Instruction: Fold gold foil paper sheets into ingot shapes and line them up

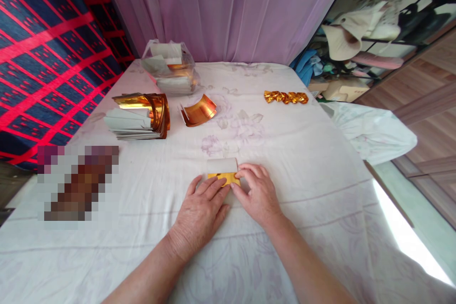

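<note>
A small sheet of gold foil paper [224,179] lies on the cloth in front of me, partly folded, its pale grey back showing along the far side. My left hand [201,204] rests flat over its near left part, fingers stretched out and fingertips pressing on the gold. At the right edge, my right hand [258,192] has its thumb and curled index finger closed on the paper. The fingers cover the near edge of the sheet.
Stacked gold foil sheets [142,118] lie left, near a loose curved foil sheet [199,111]. Behind them stands a clear plastic bag [171,69] of more sheets. A row of folded gold pieces [286,97] lies back right. A pixelated patch [81,183] hides something left.
</note>
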`<action>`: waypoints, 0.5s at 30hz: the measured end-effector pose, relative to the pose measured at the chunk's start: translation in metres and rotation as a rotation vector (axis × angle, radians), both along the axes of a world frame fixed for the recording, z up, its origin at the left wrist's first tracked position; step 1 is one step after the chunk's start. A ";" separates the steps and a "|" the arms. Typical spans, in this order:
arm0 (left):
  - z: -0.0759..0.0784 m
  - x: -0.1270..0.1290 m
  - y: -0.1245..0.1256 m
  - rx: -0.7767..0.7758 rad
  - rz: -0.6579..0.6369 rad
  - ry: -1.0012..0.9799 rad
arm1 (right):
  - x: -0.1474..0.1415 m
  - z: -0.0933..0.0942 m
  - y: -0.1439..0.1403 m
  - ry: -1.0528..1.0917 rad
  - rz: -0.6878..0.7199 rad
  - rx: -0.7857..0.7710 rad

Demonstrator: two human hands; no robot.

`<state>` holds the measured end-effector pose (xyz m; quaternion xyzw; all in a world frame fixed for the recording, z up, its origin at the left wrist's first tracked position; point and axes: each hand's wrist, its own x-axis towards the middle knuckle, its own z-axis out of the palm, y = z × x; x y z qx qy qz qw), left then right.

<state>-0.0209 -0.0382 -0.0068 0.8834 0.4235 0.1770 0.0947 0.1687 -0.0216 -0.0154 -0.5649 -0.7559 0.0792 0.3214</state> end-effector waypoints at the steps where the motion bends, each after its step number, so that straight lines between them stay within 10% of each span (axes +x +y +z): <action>1: 0.000 0.000 0.000 -0.002 0.000 0.002 | 0.000 0.000 0.000 0.000 -0.001 -0.004; 15: -0.002 -0.001 0.000 0.010 0.004 0.011 | 0.019 -0.008 0.005 0.077 0.129 -0.099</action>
